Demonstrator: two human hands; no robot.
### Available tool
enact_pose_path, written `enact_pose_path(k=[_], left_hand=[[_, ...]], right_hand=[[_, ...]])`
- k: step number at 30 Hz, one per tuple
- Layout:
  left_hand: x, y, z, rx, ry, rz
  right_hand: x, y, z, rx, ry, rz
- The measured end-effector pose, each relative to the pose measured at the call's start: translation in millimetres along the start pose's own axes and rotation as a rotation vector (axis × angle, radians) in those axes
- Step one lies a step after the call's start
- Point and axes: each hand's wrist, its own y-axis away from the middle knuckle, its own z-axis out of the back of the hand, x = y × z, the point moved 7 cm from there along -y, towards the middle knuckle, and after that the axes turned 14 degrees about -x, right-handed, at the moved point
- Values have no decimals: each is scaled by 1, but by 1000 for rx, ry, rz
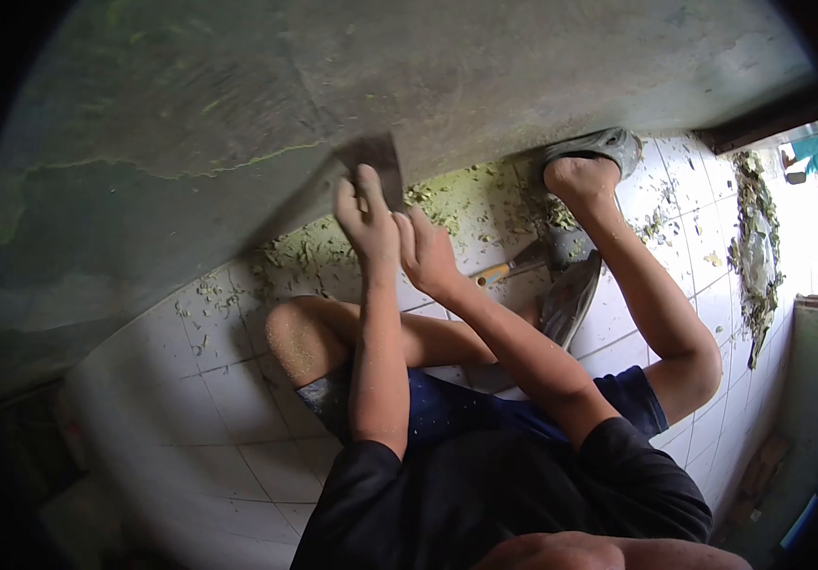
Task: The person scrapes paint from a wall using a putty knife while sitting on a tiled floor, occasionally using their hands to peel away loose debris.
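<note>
Dark cloth of the shirt (513, 484) sits nearest the camera, with the two forearms reaching up from its sleeves to the wall (542, 66). Where they end, a dark flat plate (379, 157), blurred, lies against the wall just above the edge where the tiled floor (238, 475) meets it.

From the fingertips the plate lies ahead, away from the body. Its long axis looks to run up the wall, roughly in line with the left forearm, so its far edge points away from the floor. A ragged pale green edge (190, 174) on the wall ends near the plate's left side.

The left hand (368, 226) is nearer the plate's middle: one finger lies straight along its face, a neighbour stands slightly apart, and whether they clasp or only press I cannot tell. The right hand (428, 255) is lower, beside the left; its fingers are curled in and seem closed on the plate's near end, which they hide.

Greenish flakes (485, 199) litter the floor along the wall's foot. An orange-handled tool (492, 275) lies on the tiles, beyond the right hand's grasp and near the feet.
</note>
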Motion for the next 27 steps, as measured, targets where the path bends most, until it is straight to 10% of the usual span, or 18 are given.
enact_pose_path(k=[27], left_hand=[[65, 18, 16, 67, -316, 45]], right_hand=[[-58, 44, -15, 71, 63, -188]])
